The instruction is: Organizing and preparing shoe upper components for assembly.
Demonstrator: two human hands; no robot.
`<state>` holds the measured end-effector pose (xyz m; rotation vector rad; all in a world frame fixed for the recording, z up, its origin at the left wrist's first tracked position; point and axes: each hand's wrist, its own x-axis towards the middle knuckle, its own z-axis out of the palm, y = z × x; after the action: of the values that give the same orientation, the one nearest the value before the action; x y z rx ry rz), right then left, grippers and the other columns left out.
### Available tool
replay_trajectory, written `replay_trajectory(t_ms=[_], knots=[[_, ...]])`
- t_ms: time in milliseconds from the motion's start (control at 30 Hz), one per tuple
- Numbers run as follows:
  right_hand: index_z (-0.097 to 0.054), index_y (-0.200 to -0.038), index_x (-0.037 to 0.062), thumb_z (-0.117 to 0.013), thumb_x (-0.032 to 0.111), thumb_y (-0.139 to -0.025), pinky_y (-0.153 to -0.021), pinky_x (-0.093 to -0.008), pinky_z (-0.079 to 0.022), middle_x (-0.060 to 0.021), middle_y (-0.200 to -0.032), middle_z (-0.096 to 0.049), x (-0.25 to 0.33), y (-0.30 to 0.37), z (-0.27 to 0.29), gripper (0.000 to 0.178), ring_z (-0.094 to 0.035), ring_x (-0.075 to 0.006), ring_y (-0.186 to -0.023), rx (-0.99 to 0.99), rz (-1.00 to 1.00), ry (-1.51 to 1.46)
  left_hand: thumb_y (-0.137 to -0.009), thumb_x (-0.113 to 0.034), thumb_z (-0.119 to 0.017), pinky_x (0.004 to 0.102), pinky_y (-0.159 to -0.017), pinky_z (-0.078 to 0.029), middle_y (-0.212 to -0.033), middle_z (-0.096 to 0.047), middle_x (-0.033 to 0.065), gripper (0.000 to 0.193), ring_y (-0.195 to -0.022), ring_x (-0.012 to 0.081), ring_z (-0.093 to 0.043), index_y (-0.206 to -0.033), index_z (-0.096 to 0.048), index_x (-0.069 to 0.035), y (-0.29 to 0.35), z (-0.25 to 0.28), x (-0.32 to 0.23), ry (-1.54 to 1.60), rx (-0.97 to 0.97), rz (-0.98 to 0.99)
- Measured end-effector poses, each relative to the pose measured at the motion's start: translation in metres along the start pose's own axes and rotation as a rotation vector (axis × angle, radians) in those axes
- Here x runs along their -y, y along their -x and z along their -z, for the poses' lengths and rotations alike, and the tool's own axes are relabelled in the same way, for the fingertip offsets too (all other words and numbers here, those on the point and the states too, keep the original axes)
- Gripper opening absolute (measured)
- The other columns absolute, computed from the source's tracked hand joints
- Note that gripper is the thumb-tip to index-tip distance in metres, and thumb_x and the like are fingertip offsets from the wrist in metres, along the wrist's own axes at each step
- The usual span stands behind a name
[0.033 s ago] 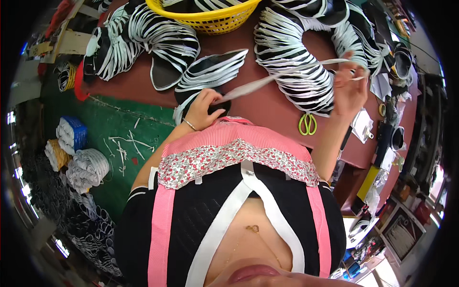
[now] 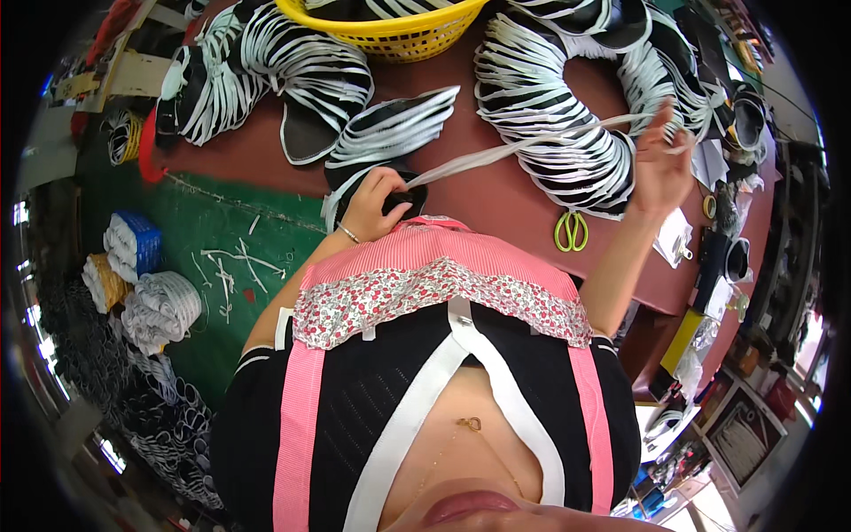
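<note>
One white strip (image 2: 496,158) joins left hand (image 2: 376,202), fingers pinching it, to right hand (image 2: 661,176), fingers half-curled; one green-handled scissors (image 2: 571,222), one yellow basket (image 2: 399,46).

1. My head camera looks steeply down past my chest (image 2: 479,399) and forward over the bench (image 2: 496,217).
2. It sits close above me; my left hand (image 2: 376,204) and right hand (image 2: 663,176) are farther out.
3. Its wide fisheye bends the bench's right edge.

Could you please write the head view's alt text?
A white strip runs from a person's left hand, on a black piece, to their right hand. Nearby are fanned white-edged black pieces, a yellow basket and green scissors.
</note>
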<state>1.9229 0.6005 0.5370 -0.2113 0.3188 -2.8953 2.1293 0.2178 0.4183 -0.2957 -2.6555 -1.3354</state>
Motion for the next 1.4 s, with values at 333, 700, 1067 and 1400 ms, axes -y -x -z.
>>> replay_trajectory(t_ms=[333,700,1067,1400], knots=[[-0.059,-0.112,-0.0022,-0.059,0.066,-0.076,-0.088,-0.0475,-0.048,-0.0253,-0.104,-0.063,0.178,-0.120,0.047,0.077,-0.060,-0.0379,-0.106,-0.851,0.202,3.280,-0.074,-0.001,-0.066,0.0321,-0.066,-0.050,-0.085,-0.053,0.0100,0.014,-0.075,0.0273,-0.056,-0.084,-0.056,-0.005,0.041,0.011,0.012,-0.349,-0.275,0.011],[-0.063,-0.060,-0.0070,-0.057,0.088,-0.054,-0.073,-0.0398,-0.052,-0.0219,-0.072,-0.065,-0.409,-0.028,0.075,0.095,-0.068,-0.0336,-0.080,0.642,-1.145,2.096,-0.088,-0.037,-0.058,0.0443,-0.075,-0.052,-0.082,-0.066,0.0233,0.040,-0.082,0.0361,-0.066,-0.080,-0.068,0.000,0.083,0.024,0.024,-0.185,0.350,0.998],[-0.043,-0.109,-0.0107,-0.078,0.036,-0.063,-0.086,-0.0419,-0.049,-0.0299,-0.102,-0.062,-0.434,0.053,0.091,0.074,-0.062,-0.0403,-0.098,0.343,-1.003,2.042,-0.085,-0.023,-0.063,0.0476,-0.088,-0.050,-0.100,-0.068,0.0114,0.028,-0.091,0.0280,-0.065,-0.105,-0.062,-0.004,0.138,0.005,0.099,1.793,-0.828,1.268],[-0.050,-0.118,-0.0062,-0.071,0.013,-0.072,-0.089,-0.0343,-0.045,-0.0187,-0.109,-0.062,-0.346,0.100,0.064,0.054,-0.060,-0.0263,-0.102,0.597,-0.957,1.314,-0.095,-0.028,-0.048,0.0458,-0.105,-0.038,-0.135,-0.049,0.0181,0.051,-0.121,0.0306,-0.051,-0.137,-0.039,0.001,0.122,0.084,0.036,1.953,-0.427,1.029]])
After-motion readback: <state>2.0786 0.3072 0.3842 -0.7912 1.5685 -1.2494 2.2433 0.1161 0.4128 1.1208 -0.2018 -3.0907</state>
